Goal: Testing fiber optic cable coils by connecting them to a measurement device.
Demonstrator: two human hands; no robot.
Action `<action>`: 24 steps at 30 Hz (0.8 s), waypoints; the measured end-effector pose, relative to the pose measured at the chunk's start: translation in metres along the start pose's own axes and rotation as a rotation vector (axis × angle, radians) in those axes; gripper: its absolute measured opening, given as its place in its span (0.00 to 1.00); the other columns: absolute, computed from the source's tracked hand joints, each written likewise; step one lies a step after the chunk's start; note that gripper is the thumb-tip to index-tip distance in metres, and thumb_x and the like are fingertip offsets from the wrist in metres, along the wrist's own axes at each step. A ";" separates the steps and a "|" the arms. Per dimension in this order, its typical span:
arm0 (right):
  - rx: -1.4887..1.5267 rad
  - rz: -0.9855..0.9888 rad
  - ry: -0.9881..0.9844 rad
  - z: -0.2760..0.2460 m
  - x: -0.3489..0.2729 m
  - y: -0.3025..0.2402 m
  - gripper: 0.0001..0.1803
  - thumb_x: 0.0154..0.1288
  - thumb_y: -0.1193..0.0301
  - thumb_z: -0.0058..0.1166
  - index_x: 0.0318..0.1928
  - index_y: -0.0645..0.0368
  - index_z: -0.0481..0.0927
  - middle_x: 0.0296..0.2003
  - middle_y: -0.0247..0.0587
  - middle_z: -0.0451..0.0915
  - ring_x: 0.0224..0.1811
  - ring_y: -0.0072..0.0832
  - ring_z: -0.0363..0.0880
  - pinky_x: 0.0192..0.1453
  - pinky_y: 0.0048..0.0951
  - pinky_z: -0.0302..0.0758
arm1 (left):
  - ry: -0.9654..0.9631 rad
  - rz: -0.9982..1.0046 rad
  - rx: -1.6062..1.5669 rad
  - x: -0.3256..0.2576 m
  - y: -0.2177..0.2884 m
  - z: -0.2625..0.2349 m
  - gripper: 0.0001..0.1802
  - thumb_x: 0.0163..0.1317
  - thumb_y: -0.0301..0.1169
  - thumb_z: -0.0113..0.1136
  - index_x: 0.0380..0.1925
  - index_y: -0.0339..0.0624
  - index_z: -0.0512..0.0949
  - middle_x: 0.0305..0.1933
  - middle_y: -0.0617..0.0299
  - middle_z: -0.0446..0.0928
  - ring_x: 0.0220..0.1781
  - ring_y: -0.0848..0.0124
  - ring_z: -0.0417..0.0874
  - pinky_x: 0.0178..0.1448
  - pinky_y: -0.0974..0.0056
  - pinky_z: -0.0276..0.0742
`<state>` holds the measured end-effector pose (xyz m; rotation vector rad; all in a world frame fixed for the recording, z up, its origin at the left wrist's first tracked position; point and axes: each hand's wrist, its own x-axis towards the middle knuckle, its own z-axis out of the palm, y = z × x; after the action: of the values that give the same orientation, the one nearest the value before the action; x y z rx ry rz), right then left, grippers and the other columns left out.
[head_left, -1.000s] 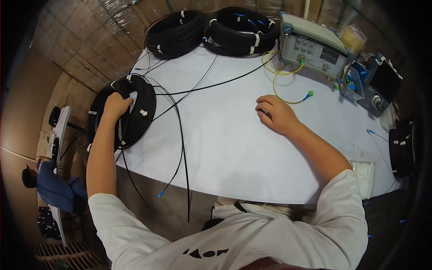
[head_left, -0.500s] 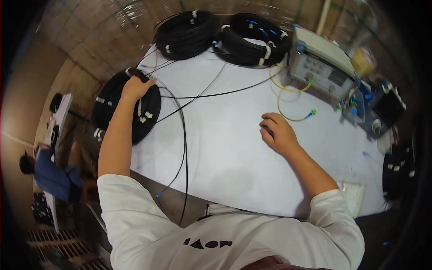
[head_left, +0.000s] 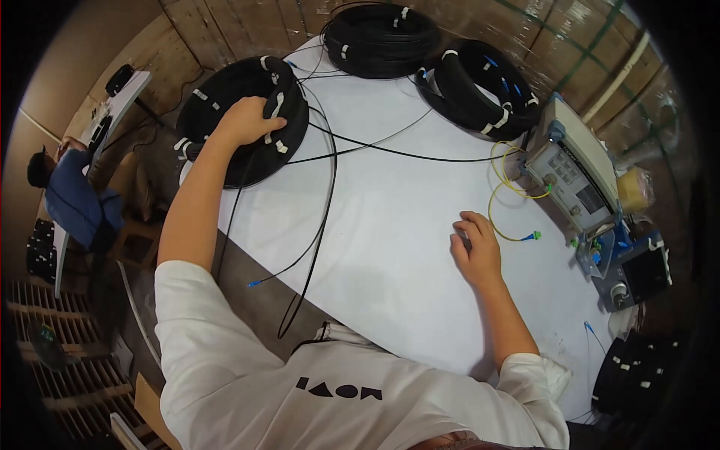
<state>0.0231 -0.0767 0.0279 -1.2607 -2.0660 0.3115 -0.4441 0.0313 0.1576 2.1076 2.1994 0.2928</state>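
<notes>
My left hand [head_left: 247, 120] grips the rim of a black cable coil [head_left: 240, 101] bound with white ties, which lies at the left edge of the white table [head_left: 390, 225]. Thin black cables [head_left: 322, 202] run from this coil across the table and hang over the near edge, one ending in a blue connector [head_left: 255, 283]. My right hand [head_left: 474, 247] rests flat on the table, fingers curled, holding nothing. A yellow fibre lead [head_left: 502, 195] with a green plug [head_left: 531, 236] lies just beyond it.
Two more black coils [head_left: 379, 37] [head_left: 484, 82] sit at the far side. A grey test instrument [head_left: 574, 169] and a small blue device with a screen [head_left: 630, 274] stand at the right. Another coil [head_left: 637, 375] lies at the lower right. A person in blue [head_left: 71, 199] sits at the left.
The view has swung so the table sits lower and to the right. My left hand keeps its hold on the coil's rim. My right hand stays resting on the table.
</notes>
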 end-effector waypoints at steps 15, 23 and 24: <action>-0.012 0.032 -0.008 0.001 -0.004 -0.006 0.10 0.56 0.75 0.58 0.40 0.62 0.80 0.53 0.46 0.77 0.54 0.42 0.76 0.55 0.36 0.77 | 0.007 -0.018 0.036 -0.030 -0.006 0.005 0.20 0.45 0.45 0.69 0.27 0.36 0.85 0.30 0.46 0.82 0.36 0.52 0.84 0.44 0.54 0.79; -0.017 0.045 -0.004 0.001 -0.004 -0.013 0.10 0.56 0.75 0.58 0.40 0.62 0.80 0.53 0.47 0.76 0.55 0.43 0.76 0.55 0.36 0.78 | -0.038 -0.107 0.066 -0.033 0.000 0.001 0.29 0.46 0.49 0.71 0.38 0.34 0.82 0.38 0.48 0.83 0.43 0.54 0.85 0.49 0.57 0.79; -0.004 0.055 -0.005 0.001 -0.005 -0.013 0.10 0.56 0.75 0.58 0.40 0.62 0.80 0.53 0.47 0.76 0.55 0.43 0.76 0.55 0.36 0.78 | -0.043 -0.104 0.066 -0.032 -0.002 0.007 0.29 0.46 0.49 0.71 0.38 0.34 0.82 0.38 0.48 0.83 0.43 0.54 0.85 0.49 0.57 0.79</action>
<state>0.0146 -0.0874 0.0319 -1.3221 -2.0392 0.3360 -0.4430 -0.0003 0.1482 2.0020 2.3150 0.1680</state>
